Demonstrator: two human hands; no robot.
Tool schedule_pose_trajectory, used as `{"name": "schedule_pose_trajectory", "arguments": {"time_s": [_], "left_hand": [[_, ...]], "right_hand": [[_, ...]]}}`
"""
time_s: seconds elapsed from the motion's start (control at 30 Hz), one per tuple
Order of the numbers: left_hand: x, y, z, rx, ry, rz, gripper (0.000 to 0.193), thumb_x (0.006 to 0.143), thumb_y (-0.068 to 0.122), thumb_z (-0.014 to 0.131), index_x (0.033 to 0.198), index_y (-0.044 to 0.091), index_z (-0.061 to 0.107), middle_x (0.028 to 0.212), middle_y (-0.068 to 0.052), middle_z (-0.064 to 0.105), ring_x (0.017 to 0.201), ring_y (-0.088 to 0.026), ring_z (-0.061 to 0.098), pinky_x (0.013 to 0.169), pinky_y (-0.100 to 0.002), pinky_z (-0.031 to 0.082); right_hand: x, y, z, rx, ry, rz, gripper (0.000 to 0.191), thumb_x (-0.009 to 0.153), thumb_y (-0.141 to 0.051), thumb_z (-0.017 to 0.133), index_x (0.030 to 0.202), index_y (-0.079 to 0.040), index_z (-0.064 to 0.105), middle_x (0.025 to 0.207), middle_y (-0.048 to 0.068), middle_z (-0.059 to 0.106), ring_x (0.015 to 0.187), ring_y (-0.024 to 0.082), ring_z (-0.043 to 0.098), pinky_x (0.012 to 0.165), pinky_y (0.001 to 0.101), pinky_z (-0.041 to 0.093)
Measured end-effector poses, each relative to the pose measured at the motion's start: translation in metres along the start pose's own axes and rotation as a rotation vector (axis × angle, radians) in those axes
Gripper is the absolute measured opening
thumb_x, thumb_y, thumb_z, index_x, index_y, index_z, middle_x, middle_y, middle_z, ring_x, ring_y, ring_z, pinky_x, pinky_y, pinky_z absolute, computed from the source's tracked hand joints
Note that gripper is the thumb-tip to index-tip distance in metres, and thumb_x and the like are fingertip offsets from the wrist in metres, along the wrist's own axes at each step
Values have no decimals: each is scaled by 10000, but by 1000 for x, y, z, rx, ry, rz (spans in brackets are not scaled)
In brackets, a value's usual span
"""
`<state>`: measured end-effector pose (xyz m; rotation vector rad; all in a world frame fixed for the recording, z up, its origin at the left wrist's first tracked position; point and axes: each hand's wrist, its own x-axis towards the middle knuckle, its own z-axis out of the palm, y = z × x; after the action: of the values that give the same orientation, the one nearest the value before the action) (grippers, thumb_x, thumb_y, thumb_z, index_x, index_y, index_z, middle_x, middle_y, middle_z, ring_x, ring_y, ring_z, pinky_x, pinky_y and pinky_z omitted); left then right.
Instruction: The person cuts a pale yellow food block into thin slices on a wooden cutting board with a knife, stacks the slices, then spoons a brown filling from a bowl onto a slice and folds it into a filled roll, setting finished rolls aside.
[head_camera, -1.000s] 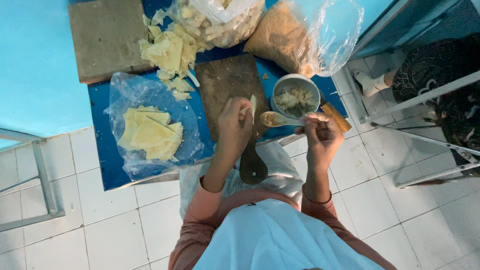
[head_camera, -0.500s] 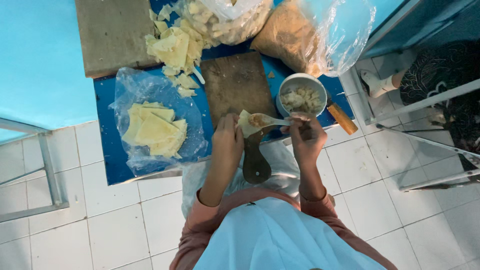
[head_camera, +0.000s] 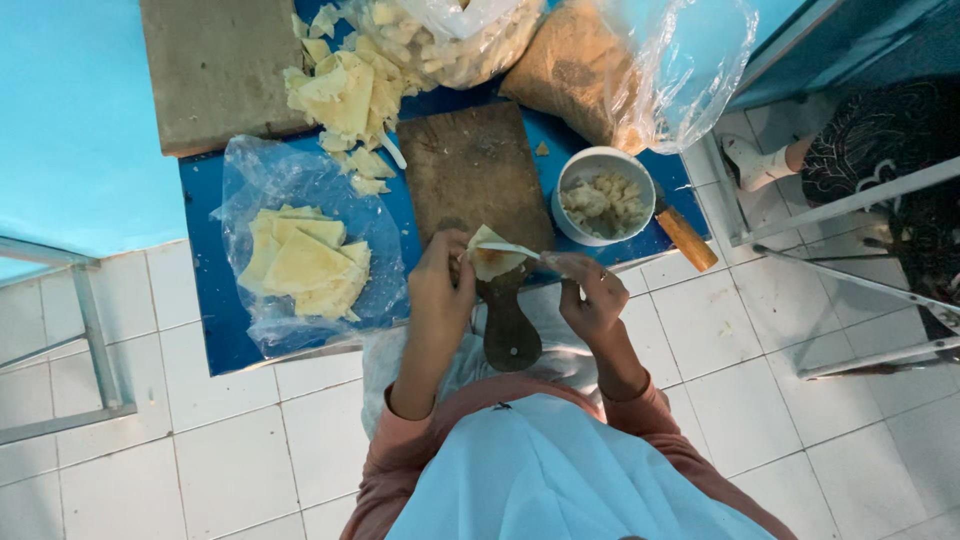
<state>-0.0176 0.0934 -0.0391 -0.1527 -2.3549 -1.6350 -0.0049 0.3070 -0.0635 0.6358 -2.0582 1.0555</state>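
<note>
My left hand (head_camera: 443, 290) holds a pale yellow dough wrapper (head_camera: 492, 258) over the near end of a dark wooden cutting board (head_camera: 470, 170). My right hand (head_camera: 590, 292) grips a spoon (head_camera: 510, 249) whose tip rests on the wrapper. A white bowl of light filling (head_camera: 602, 196) stands just right of the board. A stack of flat yellow wrappers (head_camera: 305, 265) lies on clear plastic to the left.
A low blue table (head_camera: 215, 320) carries everything. Loose wrappers (head_camera: 345, 95) and two plastic bags, one pale (head_camera: 455, 40) and one brown (head_camera: 600, 80), sit at the back. A wooden-handled knife (head_camera: 685, 237) lies by the bowl. Another person's foot (head_camera: 755, 160) is at right.
The right hand has brought the spoon from beside the bowl onto the wrapper. Both hands have come closer together over the board's handle.
</note>
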Motion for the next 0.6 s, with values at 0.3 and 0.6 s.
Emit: {"name": "schedule_pose_trajectory", "arguments": {"time_s": [0.3, 0.6], "left_hand": [[1, 0, 1, 13, 2, -25, 216, 927, -28, 639, 1141, -3, 630, 917, -149, 718, 735, -226, 731, 619, -327, 574], [-3, 10, 1, 86, 29, 112, 133, 984, -1, 601, 1114, -4, 626, 957, -205, 686, 833, -366, 706, 703, -422, 556]], "right_hand": [[2, 9, -4, 13, -70, -228, 292, 836, 213, 623, 1073, 45, 651, 1028, 196, 729, 982, 363, 763, 831, 400, 654], [20, 22, -31, -10, 302, -20, 457, 1027, 170, 586, 1436, 8, 462, 1026, 217, 731, 951, 294, 766, 798, 369, 642]]}}
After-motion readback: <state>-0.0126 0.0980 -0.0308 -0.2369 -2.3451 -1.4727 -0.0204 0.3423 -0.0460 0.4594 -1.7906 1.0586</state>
